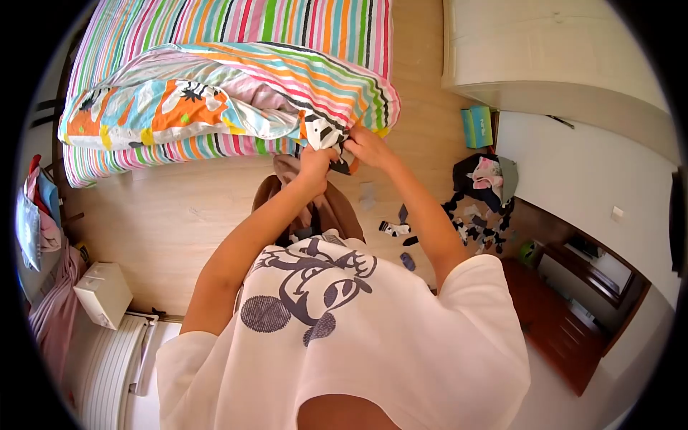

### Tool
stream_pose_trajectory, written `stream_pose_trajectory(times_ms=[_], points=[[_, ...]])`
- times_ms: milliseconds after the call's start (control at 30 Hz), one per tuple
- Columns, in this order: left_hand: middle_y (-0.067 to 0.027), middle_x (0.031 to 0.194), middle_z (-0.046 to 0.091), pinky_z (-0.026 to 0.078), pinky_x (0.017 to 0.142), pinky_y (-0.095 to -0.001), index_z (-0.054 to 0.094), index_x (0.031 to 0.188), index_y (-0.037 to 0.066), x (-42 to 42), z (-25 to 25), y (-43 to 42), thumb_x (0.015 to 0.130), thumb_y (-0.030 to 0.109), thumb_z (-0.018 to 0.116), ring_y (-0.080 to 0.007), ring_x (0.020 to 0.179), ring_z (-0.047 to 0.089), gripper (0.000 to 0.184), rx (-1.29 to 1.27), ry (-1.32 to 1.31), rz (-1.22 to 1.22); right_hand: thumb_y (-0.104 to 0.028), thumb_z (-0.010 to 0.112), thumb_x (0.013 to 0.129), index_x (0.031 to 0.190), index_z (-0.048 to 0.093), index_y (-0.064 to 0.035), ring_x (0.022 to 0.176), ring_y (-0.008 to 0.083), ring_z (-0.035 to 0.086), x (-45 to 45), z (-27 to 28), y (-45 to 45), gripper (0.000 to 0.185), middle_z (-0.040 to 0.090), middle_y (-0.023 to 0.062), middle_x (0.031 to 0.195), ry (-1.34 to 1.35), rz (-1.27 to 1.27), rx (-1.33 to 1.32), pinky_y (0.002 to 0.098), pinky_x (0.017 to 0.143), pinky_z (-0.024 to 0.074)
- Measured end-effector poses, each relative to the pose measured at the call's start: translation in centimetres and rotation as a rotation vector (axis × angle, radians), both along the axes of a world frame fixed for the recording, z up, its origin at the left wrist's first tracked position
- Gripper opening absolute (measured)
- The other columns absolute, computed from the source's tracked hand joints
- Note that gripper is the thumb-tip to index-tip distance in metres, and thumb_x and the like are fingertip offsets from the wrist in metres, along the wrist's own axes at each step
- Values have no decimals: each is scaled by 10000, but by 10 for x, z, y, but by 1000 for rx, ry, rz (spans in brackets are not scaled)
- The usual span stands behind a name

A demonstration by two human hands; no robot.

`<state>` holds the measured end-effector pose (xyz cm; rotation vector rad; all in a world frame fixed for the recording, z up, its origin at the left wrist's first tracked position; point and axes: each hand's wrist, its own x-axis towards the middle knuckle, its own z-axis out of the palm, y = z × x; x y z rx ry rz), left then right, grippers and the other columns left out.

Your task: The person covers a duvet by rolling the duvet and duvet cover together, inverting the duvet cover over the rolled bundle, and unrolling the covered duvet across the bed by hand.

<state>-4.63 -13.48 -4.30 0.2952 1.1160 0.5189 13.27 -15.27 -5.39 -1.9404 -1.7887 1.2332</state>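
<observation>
A duvet (287, 68) with a striped side and an orange, blue and white animal-print side lies folded over on the bed. Its near right corner hangs over the bed's edge, bunched between my two hands. My left hand (316, 168) is closed on the printed fabric just below a white patch with a black-and-white animal. Right beside it, my right hand (368, 149) pinches the striped edge of the same corner. A dark and orange bit of cloth hangs beneath the fingers. Part of the grip is hidden by the folds.
Socks (394, 228) and other small garments lie scattered on the wooden floor (215, 215) at right, near a dark bag of clothes (485, 179). A teal box (477, 127) stands by the white cabinet (559, 50). A brown wooden unit (559, 322) is at lower right, a white box (104, 294) at left.
</observation>
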Motion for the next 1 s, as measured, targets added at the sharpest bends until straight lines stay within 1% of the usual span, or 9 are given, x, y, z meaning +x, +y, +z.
stream_pose_trajectory(times_ms=[67,100,233,467,600,733,800,967,1000], points=[[0,905,617,421,618,-264,607,1039,58,-11,-3,-6,655,-124,546,-132,771,553,429,101,-90,65,-312,537,830,886,608,57,909,426,597,-2,-8,-2,380,635,243,958,160,-43,-124,466,798,473],[-8,915,616,435,662,-275,600,1036,47,-16,4,-7,643,-141,508,-152,783,557,446,132,-112,65,-319,537,885,883,624,-13,768,287,601,-11,-16,-10,318,635,132,853,319,-183,-3,388,703,470],[-20,908,603,444,693,-266,583,1037,33,-34,19,-13,644,-144,467,-165,786,551,447,191,-130,54,-295,520,963,882,588,-192,592,12,341,-51,48,8,147,406,-103,685,871,-546,-455,207,545,255],[-36,862,582,447,634,-285,573,1032,20,-27,57,-12,619,-124,454,-173,743,546,453,175,-105,97,-162,516,925,793,559,-171,469,49,337,-43,25,16,139,420,-69,571,973,-381,-495,237,439,232],[-19,743,501,394,550,-305,551,892,62,-7,21,-8,567,-129,482,-167,633,471,383,125,8,104,-180,570,928,867,625,-153,477,49,390,-19,15,16,87,499,-70,621,876,-414,-508,246,420,267],[-66,837,605,514,679,-353,604,974,72,22,12,7,643,31,530,-226,732,582,341,45,-15,-20,-139,596,940,1043,676,-43,687,73,563,9,-36,10,162,653,-13,842,1058,-379,-315,237,585,436],[-103,959,650,515,831,-425,626,1065,69,39,13,12,744,169,548,-276,873,621,345,-78,-151,172,-103,583,940,1081,660,38,919,167,619,24,-33,13,214,688,67,1031,1017,-306,-177,306,830,494],[-96,1150,678,526,931,-420,592,1255,66,73,57,10,961,545,458,-244,1048,654,578,-223,-185,487,-151,694,768,1058,661,15,889,307,686,45,-4,21,337,699,227,973,676,-63,22,390,787,523],[-93,1133,683,536,912,-412,597,1244,67,76,47,9,972,523,451,-238,1024,661,550,-212,-156,476,-160,697,746,1035,666,11,876,340,681,45,-9,22,337,692,240,957,586,6,67,415,774,526]])
